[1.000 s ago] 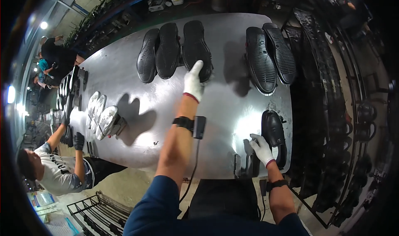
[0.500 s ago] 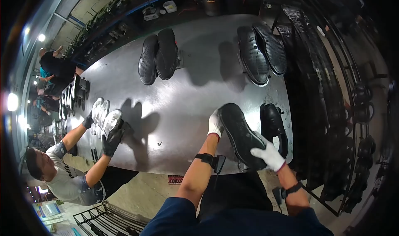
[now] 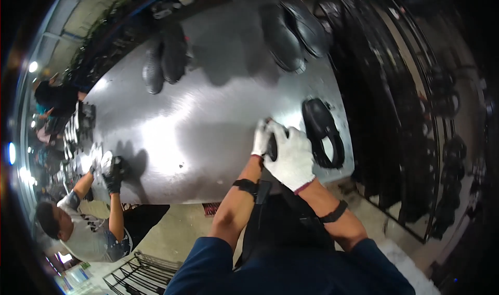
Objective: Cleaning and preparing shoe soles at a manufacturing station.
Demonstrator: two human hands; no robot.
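At a smooth grey metal counter point(image 3: 218, 144), the white-gloved left hand point(image 3: 260, 140) and white-gloved right hand point(image 3: 292, 160) grip a black shoe point(image 3: 272, 148) (mostly hidden).

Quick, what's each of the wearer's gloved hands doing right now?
Left hand: closed on a dark item, probably a shoe, mostly hidden.
Right hand: closed over the same dark item.

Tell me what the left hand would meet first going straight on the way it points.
Probably the nearer black shoe of the far-right pair; depth is unclear, so the left hand might meet the metal tabletop first.
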